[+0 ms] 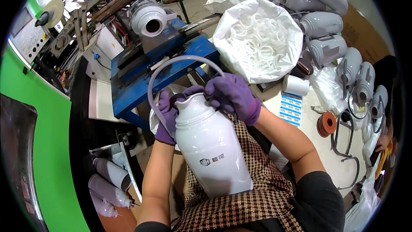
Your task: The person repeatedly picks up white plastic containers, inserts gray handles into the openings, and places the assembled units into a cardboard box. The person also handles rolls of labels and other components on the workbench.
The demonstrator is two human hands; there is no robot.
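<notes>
A glossy pale grey vacuum jug [212, 146] with a pouring lip leans against my checked apron, its mouth tilted up and away from me. My left hand [169, 114], in a purple glove, is closed round the back of the jug's neck. A grey hoop-shaped handle [171, 61] arches over the mouth, its left leg running down past my left glove. Its other end disappears at my right hand [234, 99], also gloved in purple, whose fingers are curled beside the jug's rim. Those fingers hide where that end meets the jug.
Beyond the jug stands a blue metal bench [128, 86] with a machine holding another jug [148, 19]. A white sack [223, 43] of translucent rings sits right of it. Several grey jugs [322, 23], a label roll [296, 85] and an orange-brown spool [327, 124] lie at the right.
</notes>
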